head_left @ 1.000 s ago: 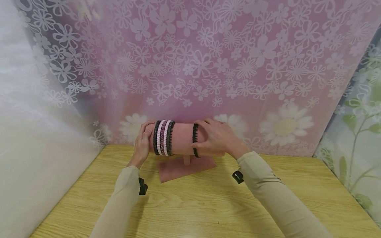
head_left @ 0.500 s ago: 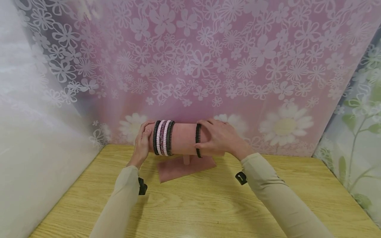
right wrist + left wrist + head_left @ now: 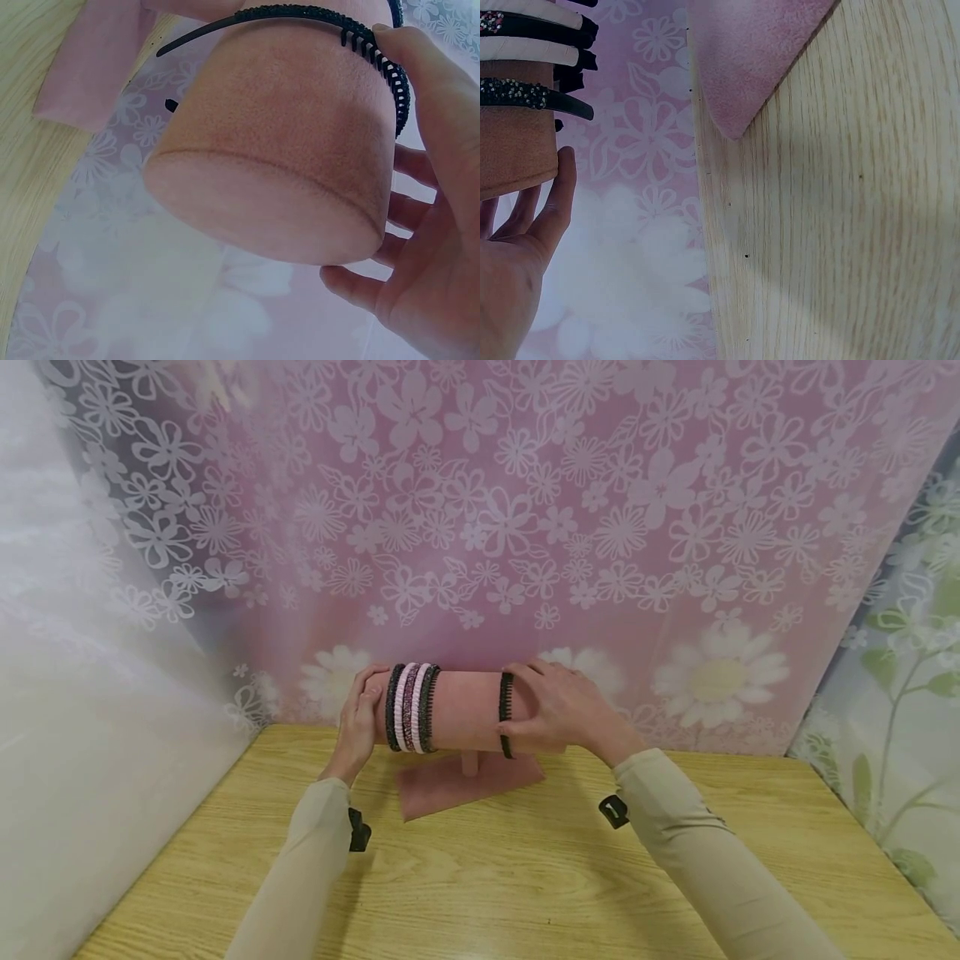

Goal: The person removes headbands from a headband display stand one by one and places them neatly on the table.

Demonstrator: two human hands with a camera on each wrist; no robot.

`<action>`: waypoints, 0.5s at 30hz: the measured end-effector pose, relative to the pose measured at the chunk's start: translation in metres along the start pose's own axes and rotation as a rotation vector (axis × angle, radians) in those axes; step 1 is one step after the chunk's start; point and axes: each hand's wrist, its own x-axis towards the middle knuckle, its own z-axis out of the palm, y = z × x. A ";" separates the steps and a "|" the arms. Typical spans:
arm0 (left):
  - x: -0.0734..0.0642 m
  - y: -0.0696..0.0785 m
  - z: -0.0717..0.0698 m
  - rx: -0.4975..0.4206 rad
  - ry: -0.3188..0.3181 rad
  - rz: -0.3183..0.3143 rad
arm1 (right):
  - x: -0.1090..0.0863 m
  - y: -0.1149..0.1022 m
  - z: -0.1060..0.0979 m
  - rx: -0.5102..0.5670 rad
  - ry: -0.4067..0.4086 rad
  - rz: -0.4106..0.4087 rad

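Observation:
A pink headband display stand (image 3: 467,710) has a horizontal padded cylinder on a short post above a flat base (image 3: 450,793). My left hand (image 3: 354,722) holds the cylinder's left end. Several headbands (image 3: 408,710), dark glittery, white and pink-sparkled, sit side by side close to that hand. Farther right, a black toothed headband (image 3: 505,727) goes over the cylinder alone. My right hand (image 3: 566,702) grips it near the right end. In the right wrist view the thumb touches the black headband (image 3: 289,13), while the other fingers reach behind the cylinder, partly hidden.
Under the stand is a wood-grain table (image 3: 480,885). A pink floral curtain (image 3: 480,527) hangs right behind it. A white sheet (image 3: 97,735) stands on the left, and a leaf-patterned sheet (image 3: 892,718) on the right.
My right hand has slid the black headband a short way right along the cylinder. The left hand, the stand and the grouped headbands have stayed in place.

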 end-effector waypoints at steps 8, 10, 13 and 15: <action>-0.001 0.000 0.000 0.008 0.001 -0.003 | -0.004 0.004 0.000 0.025 0.003 0.005; -0.001 0.000 0.000 0.009 0.002 -0.005 | -0.005 0.005 -0.001 0.031 0.003 0.005; -0.001 0.002 0.001 0.007 0.002 -0.010 | -0.007 0.007 -0.002 0.031 -0.002 0.009; -0.001 0.002 0.001 0.005 0.002 -0.014 | -0.008 0.008 -0.003 0.030 -0.006 0.016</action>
